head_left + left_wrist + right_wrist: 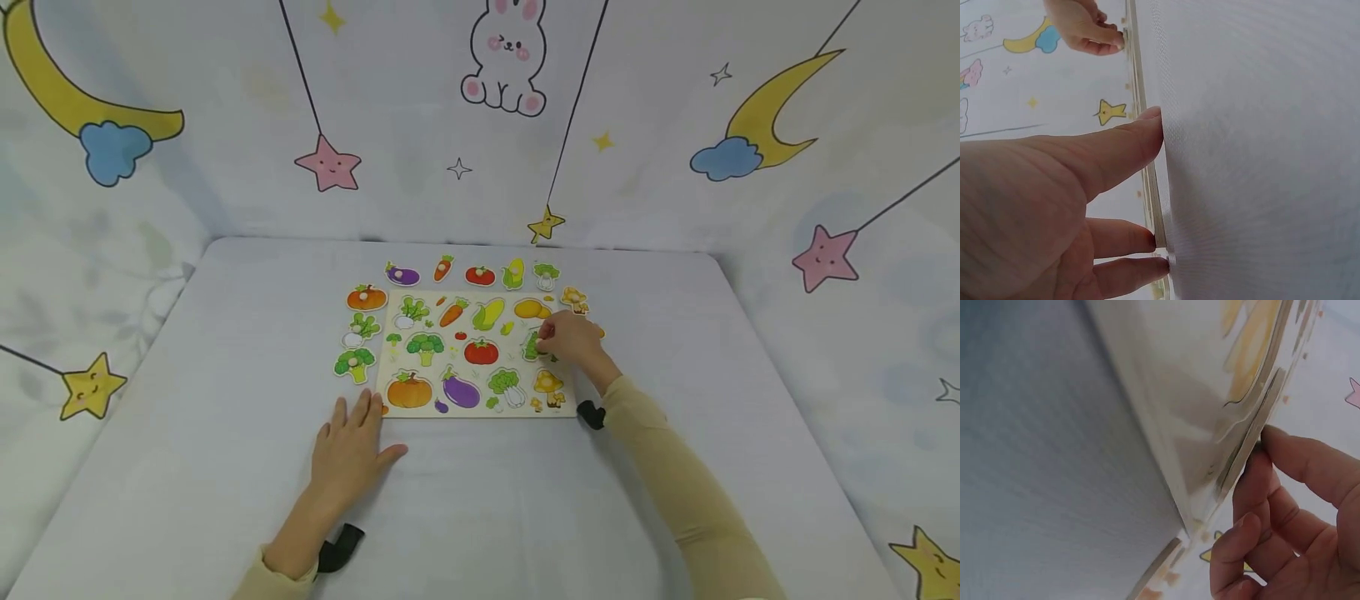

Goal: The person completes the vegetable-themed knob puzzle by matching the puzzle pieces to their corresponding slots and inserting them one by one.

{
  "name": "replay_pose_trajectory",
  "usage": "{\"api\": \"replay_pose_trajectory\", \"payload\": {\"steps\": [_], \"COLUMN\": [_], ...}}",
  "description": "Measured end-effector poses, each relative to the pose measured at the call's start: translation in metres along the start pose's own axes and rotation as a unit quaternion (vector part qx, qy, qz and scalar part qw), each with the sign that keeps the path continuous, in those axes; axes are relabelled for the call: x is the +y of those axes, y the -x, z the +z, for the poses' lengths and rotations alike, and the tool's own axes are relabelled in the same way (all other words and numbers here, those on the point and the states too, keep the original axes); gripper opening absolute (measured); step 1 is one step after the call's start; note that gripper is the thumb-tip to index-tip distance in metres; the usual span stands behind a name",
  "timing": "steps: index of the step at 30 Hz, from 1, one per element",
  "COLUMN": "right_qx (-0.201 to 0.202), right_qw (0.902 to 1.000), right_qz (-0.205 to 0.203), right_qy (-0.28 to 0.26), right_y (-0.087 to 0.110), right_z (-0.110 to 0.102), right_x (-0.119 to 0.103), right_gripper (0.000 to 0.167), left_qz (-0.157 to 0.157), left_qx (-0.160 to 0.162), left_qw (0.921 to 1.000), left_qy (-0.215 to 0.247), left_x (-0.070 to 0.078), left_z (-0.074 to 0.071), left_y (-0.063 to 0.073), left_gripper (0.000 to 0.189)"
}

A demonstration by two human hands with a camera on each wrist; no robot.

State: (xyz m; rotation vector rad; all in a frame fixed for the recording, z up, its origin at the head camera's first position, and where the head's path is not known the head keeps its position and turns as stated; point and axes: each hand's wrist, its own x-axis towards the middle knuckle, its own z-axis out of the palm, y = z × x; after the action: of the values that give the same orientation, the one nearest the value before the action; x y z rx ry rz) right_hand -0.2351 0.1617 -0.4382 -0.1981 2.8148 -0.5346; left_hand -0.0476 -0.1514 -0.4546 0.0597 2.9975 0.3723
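A pale wooden puzzle board [480, 412] printed with vegetables lies flat on the table. At its right side my right hand [573, 340] pinches a green vegetable puzzle piece [531, 346] between thumb and forefinger, low over the middle row; fingers cover much of it. From the right wrist view, the thumb [1304, 459] and forefinger meet at the piece's raised edge [1249, 447]. My left hand [347, 454] rests with fingers spread by the board's near left corner, fingertips at the edge. In the left wrist view its thumb [1116, 150] lies along the board's near side.
Loose pieces surround the board: a pumpkin [367, 297], a radish [362, 329] and a broccoli [354, 364] on the left. Behind stand an eggplant [402, 274], carrot [443, 267], tomato [480, 276], corn [513, 273] and bok choy [547, 275]. Mushrooms [574, 300] lie at right.
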Motion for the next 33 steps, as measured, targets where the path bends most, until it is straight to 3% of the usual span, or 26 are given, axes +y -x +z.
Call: {"api": "replay_pose_trajectory", "payload": {"steps": [11,16,20,23,33], "right_qx": [-0.014,-0.031,-0.012,0.002,-0.044], "right_qw": [0.9997,0.9980,0.9923,0.9891,0.9914], "right_qz": [-0.017,-0.019,-0.011,0.008,0.084], "right_qy": [0.006,-0.051,-0.123,-0.147,-0.090], "right_y": [-0.007,-0.007,-0.012,-0.015,-0.024], "right_z": [0.003,-0.010,-0.030,-0.043,-0.036], "right_x": [-0.004,-0.006,0.011,0.026,0.060], "right_gripper": [0.016,0.021,0.033,0.036,0.029], "left_qz": [-0.005,-0.014,-0.015,-0.016,-0.020], "left_qx": [-0.004,-0.009,-0.008,-0.006,-0.009], "left_qw": [1.0000,0.9998,0.9998,0.9998,0.9997], "left_qy": [0.003,0.013,0.010,0.010,0.012], "left_x": [-0.002,-0.003,-0.003,-0.005,-0.006], "left_z": [-0.001,-0.001,-0.001,-0.001,0.002], "left_y": [-0.001,0.000,0.002,0.003,0.002], "left_gripper": [0.086,0.086,0.084,0.084,0.086]}}
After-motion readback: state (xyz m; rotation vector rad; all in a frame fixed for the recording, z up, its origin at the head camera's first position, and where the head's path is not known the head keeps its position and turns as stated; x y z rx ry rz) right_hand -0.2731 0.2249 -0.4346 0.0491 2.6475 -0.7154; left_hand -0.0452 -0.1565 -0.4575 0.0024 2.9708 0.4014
